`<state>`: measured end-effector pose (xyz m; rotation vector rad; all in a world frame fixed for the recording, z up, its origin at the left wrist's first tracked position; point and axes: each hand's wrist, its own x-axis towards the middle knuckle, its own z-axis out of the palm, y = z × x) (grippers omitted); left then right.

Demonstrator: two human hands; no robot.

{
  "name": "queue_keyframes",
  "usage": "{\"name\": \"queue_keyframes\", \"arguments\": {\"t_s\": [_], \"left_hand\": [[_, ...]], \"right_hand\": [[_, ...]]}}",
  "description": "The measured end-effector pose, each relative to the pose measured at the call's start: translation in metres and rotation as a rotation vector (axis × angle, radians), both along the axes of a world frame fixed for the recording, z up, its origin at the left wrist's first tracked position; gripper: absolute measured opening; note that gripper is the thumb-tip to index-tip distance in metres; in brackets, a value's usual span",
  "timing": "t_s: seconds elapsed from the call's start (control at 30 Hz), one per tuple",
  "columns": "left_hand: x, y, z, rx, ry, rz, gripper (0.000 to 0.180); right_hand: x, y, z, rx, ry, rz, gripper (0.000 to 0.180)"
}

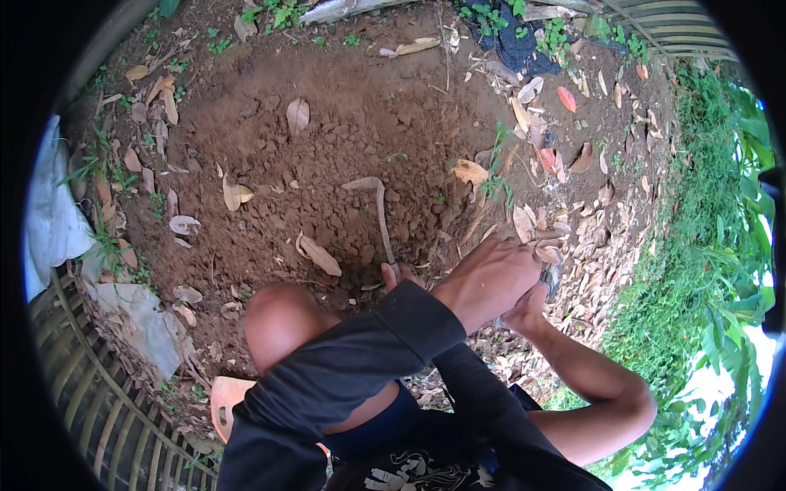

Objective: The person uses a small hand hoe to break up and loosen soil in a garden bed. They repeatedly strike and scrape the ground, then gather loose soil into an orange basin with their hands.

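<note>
Slim dull-grey hand tool with a bent, hook-like head (381,217): on or just above the crumbly reddish-brown soil (246,151), shaft pointing back toward the body. Right hand (399,277), partly hidden under the crossing left forearm, has its fingers curled around the tool's near end; gripping there presumably leaves the bent head free over the clods. Left hand (499,274) reaches across to the right, above the right foot (528,304), beside dry tan-brown leaves (524,224). Its fingers face away; cannot tell whether they grasp any. Bent bare left knee (282,323) beside the soil suggests a low squat, probably for close reach.
</note>
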<state>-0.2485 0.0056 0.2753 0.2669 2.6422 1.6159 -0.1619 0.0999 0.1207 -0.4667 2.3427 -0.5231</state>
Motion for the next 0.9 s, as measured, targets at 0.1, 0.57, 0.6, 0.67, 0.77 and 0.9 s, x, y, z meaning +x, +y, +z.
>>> {"name": "queue_keyframes", "arguments": {"t_s": [0.1,0.57,0.6,0.67,0.77,0.9], "left_hand": [[0.005,-0.004,-0.001,-0.002,0.052,0.126,0.024],[0.016,-0.022,0.009,0.346,0.072,0.184,0.026],[0.012,-0.021,0.008,0.228,0.158,0.195,0.019],[0.007,-0.028,0.011,0.077,0.223,0.202,0.016],[0.007,-0.047,0.027,0.007,0.113,0.202,0.021],[0.004,-0.086,0.056,-0.054,-0.089,0.165,0.018]], "right_hand": [[0.000,0.009,-0.011,-0.053,0.085,0.196,0.042],[-0.022,-0.067,0.023,-0.403,-0.017,-0.328,0.049],[-0.023,-0.069,0.022,-0.190,0.000,-0.157,0.052],[-0.029,-0.064,0.031,0.089,-0.088,-0.025,0.058],[-0.050,-0.040,0.062,-0.044,-0.298,-0.095,0.067],[-0.112,-0.050,0.058,-0.254,-0.234,-0.316,0.068]]}}
